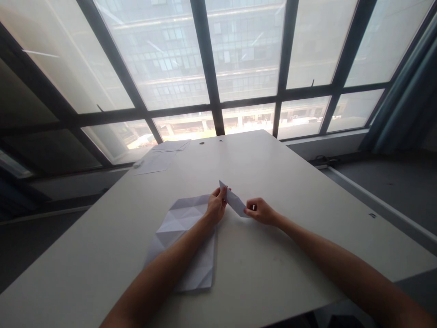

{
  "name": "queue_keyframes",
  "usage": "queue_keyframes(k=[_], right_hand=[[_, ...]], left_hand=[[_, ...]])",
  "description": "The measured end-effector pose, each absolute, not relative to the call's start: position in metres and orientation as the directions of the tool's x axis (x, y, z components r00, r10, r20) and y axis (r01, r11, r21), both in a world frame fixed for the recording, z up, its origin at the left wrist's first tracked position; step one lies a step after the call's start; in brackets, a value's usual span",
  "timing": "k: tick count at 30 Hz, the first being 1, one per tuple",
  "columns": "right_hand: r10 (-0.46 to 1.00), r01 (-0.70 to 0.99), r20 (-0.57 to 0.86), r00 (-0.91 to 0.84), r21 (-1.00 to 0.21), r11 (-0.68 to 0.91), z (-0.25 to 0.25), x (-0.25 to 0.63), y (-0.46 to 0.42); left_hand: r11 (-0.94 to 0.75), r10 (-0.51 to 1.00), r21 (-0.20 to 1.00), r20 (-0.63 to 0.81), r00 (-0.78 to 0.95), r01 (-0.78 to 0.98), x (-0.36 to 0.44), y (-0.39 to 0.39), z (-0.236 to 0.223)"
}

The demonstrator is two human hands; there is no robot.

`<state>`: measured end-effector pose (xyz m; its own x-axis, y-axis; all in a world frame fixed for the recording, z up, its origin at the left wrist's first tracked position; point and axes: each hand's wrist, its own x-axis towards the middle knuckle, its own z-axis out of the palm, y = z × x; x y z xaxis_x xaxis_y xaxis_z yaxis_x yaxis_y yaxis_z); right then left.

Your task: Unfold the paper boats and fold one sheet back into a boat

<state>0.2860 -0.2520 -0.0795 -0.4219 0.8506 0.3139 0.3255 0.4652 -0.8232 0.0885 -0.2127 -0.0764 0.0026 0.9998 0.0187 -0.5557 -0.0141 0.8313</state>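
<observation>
Between my two hands is a small folded piece of white paper (235, 203), held slanting just over the table. My left hand (217, 203) pinches its upper left part, with the thumb on the near face. At the lower right corner, my right hand (261, 211) grips it between thumb and curled forefinger. Under my left forearm lies a larger creased sheet of paper (184, 216), marked with crossing fold lines and partly covered by the arm.
The white table (290, 255) runs away toward a wall of dark-framed windows (213, 82). Several loose white sheets (160, 159) lie at its far left corner. Two small dark spots sit near the far edge. A blue curtain (403, 95) hangs at the right.
</observation>
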Motion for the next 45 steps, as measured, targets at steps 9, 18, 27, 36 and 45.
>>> queue_keyframes(k=[9, 18, 27, 36, 45], right_hand=[[0.809, 0.283, 0.324, -0.49, -0.819, 0.499, -0.078, 0.279, -0.253], [0.874, 0.352, 0.368, -0.318, -0.81, 0.469, -0.082, 0.276, -0.253], [0.903, 0.453, 0.429, -0.019, -0.801, 0.39, -0.084, 0.282, -0.245], [0.921, 0.385, 0.39, 0.003, -0.85, 0.359, -0.084, 0.283, -0.242], [0.98, 0.116, 0.198, -0.024, -0.973, 0.2, -0.091, 0.285, -0.237]], left_hand=[[0.082, 0.966, 0.833, 0.07, 0.25, -0.548, 0.098, -0.23, -0.067], [0.154, 0.921, 0.839, 0.07, 0.384, -0.521, 0.101, -0.237, -0.067], [0.197, 0.877, 0.896, 0.02, 0.48, -0.398, 0.105, -0.238, -0.072], [0.146, 0.916, 0.931, 0.001, 0.4, -0.336, 0.108, -0.236, -0.078], [0.221, 0.949, 0.917, -0.124, 0.291, -0.331, 0.109, -0.23, -0.088]])
